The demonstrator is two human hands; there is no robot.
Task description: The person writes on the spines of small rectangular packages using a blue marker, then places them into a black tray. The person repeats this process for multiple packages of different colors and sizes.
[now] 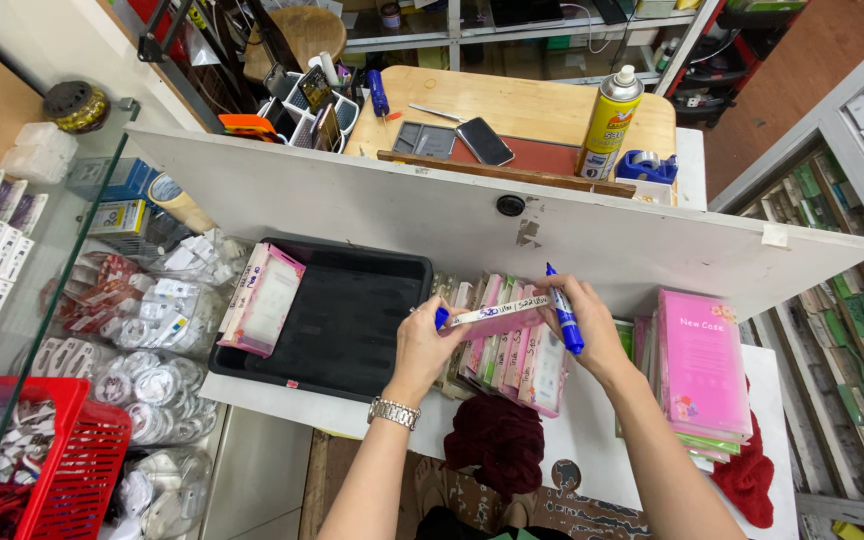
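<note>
My left hand (424, 343) grips one end of a slim pink packaged box (502, 316) and also pinches a blue marker cap (441, 318). My right hand (589, 330) holds a blue marker (564, 310) with its tip up, and steadies the box's other end. The box is held edge-up over a row of similar pink and white packages (512, 360) standing on the white counter. A silver watch (394, 411) is on my left wrist.
A black tray (352, 330) holds a few pink packages (262, 300) at its left end. A pink stack (702, 365) lies to the right. A white board (452, 220) stands behind, a red basket (62, 460) at bottom left, and a spray can (607, 125) on the wooden table.
</note>
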